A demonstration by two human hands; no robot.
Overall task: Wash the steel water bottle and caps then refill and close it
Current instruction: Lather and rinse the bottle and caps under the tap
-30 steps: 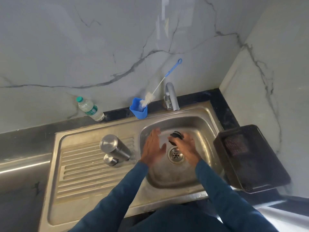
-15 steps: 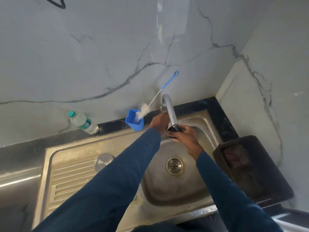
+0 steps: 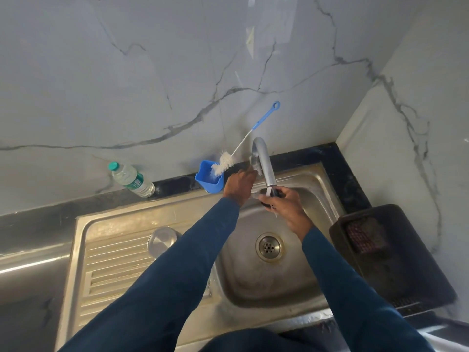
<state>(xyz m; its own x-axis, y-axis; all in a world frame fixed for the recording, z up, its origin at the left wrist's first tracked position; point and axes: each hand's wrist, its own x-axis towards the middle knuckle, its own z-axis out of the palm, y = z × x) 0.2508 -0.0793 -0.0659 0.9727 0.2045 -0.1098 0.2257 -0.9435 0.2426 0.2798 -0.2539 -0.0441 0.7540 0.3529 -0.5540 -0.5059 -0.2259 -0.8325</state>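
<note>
My right hand [image 3: 288, 209] grips a black cap [image 3: 266, 200] right under the tap spout [image 3: 265, 165], and water runs from the spout onto it. My left hand [image 3: 239, 184] reaches to the tap's base, with its fingers at the handle there; the fingertips are hidden behind the tap. The steel water bottle [image 3: 162, 241] lies on the ribbed drainboard [image 3: 114, 260] left of the basin, mostly hidden by my left sleeve. Only its round end shows.
A blue cup [image 3: 209, 177] holding a blue-handled bottle brush [image 3: 243, 143] stands left of the tap. A plastic water bottle [image 3: 132, 180] leans against the marble wall. A dark basket [image 3: 390, 257] sits right of the sink basin [image 3: 269, 246].
My left hand rose from the basin to the tap's base. My right hand lifted the black cap up under the spout, and water now runs. The camera tilted up.
</note>
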